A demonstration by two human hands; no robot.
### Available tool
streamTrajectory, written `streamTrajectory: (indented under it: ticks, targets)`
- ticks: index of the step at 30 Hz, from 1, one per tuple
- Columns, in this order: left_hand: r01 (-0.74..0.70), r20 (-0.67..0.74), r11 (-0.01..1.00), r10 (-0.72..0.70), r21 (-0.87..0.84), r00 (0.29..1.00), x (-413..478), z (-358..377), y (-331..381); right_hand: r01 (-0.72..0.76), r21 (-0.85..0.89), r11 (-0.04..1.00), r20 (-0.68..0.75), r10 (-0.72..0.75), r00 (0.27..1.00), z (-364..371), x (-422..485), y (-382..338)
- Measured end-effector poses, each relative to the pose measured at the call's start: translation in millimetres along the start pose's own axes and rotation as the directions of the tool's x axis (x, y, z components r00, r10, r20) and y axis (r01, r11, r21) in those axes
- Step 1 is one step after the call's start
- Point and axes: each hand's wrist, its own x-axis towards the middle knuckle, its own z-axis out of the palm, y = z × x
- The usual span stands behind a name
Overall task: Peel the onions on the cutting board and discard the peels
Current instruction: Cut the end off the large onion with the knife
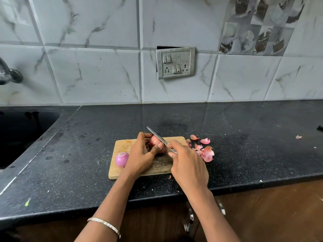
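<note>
1. While curled around an unpeeled onion (156, 143), left hand (142, 154) fingers (158, 146) closed on it, thumb on its near side.
2. Right hand (189, 167) fingers wrapped shut on the knife (160, 137), blade laid across the onion's top.
3. Held just above the cutting board (122, 145); peeled onion (121, 159) resting on its left edge.
4. Loose peels (206, 152) scattered on the black worktop (244, 145), just right of the board.
</note>
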Motion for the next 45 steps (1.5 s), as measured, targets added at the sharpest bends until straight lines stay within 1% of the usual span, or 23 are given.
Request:
streamTrajectory:
  ticks: [7, 11, 12, 13, 17, 19, 20, 22, 24, 25, 26, 29, 32, 35, 37, 42, 45]
  targets:
    - [0.013, 0.001, 1.000, -0.013, -0.019, 1.000, 0.6, -0.8, -1.5, 0.065, -0.060, 0.996, -0.054, -0.068, 0.996, 8.9, -0.5, 3.3]
    - [0.014, 0.017, 1.000, -0.013, -0.027, 1.000, 2.0, -0.9, -5.0, 0.102, -0.145, 0.984, -0.081, -0.115, 0.990, 12.3, 0.5, 8.7]
    - [0.010, 0.019, 0.999, -0.010, -0.030, 1.000, 2.2, -0.7, -5.9, 0.103, -0.143, 0.984, -0.084, -0.116, 0.990, 11.7, 1.4, 10.9]
    - [0.005, 0.021, 0.999, -0.005, -0.035, 1.000, 1.5, -1.3, -5.4, 0.097, -0.106, 0.990, -0.091, -0.107, 0.990, 10.3, 2.3, 12.6]
    - [-0.034, 0.064, 0.999, 0.036, -0.036, 0.997, -0.3, -3.2, -1.7, 0.027, 0.156, 0.987, -0.095, -0.012, 0.995, 8.1, 10.7, 21.2]
    - [-0.058, 0.095, 0.998, 0.061, -0.034, 0.994, -0.7, -4.4, -0.6, -0.063, 0.359, 0.931, -0.035, 0.081, 0.996, 6.5, 19.3, 24.3]
    - [-0.069, 0.107, 0.997, 0.072, -0.033, 0.992, -0.9, -4.6, 0.3, -0.135, 0.469, 0.873, 0.033, 0.135, 0.990, 4.7, 24.0, 24.2]
    - [-0.071, 0.125, 0.996, 0.077, -0.048, 0.989, -1.3, -4.8, 1.6, -0.302, 0.656, 0.692, 0.213, 0.214, 0.953, 2.7, 31.7, 21.5]
    - [-0.062, 0.137, 0.997, 0.068, -0.048, 0.988, -1.9, -5.4, 2.4, -0.432, 0.740, 0.516, 0.367, 0.229, 0.901, 3.5, 34.7, 16.8]
    - [-0.060, 0.144, 0.998, 0.064, -0.032, 0.988, -1.8, -6.0, 2.7, -0.467, 0.752, 0.465, 0.410, 0.223, 0.884, 5.1, 34.4, 14.8]
    - [-0.061, 0.150, 0.998, 0.062, -0.013, 0.987, -1.0, -6.2, 1.6, -0.481, 0.759, 0.439, 0.430, 0.217, 0.876, 6.8, 33.5, 13.0]
    - [-0.053, 0.158, 0.999, 0.050, 0.011, 0.986, 0.8, -6.2, -0.4, -0.483, 0.771, 0.415, 0.428, 0.224, 0.876, 11.1, 30.9, 10.6]
    - [-0.032, 0.154, 0.999, 0.036, -0.027, 0.987, 1.4, -5.1, -2.8, -0.487, 0.785, 0.384, 0.436, 0.216, 0.873, 14.0, 29.4, 11.8]
    - [0.012, 0.176, 0.996, 0.004, -0.087, 0.984, 1.8, -5.2, -5.7, -0.492, 0.790, 0.367, 0.449, 0.201, 0.871, 15.0, 26.0, 10.1]
    - [0.033, 0.189, 0.995, -0.015, -0.095, 0.982, 2.2, -5.6, -6.9, -0.496, 0.795, 0.349, 0.451, 0.207, 0.868, 16.0, 23.7, 7.1]
    - [0.015, 0.210, 0.999, -0.008, -0.031, 0.978, 1.8, -7.2, -8.1, -0.532, 0.812, 0.243, 0.495, 0.198, 0.846, 17.1, 17.5, 7.1]
    - [-0.010, 0.214, 1.000, 0.010, -0.003, 0.977, 2.5, -6.9, -8.5, -0.535, 0.817, 0.215, 0.505, 0.182, 0.844, 14.9, 14.1, 9.0]
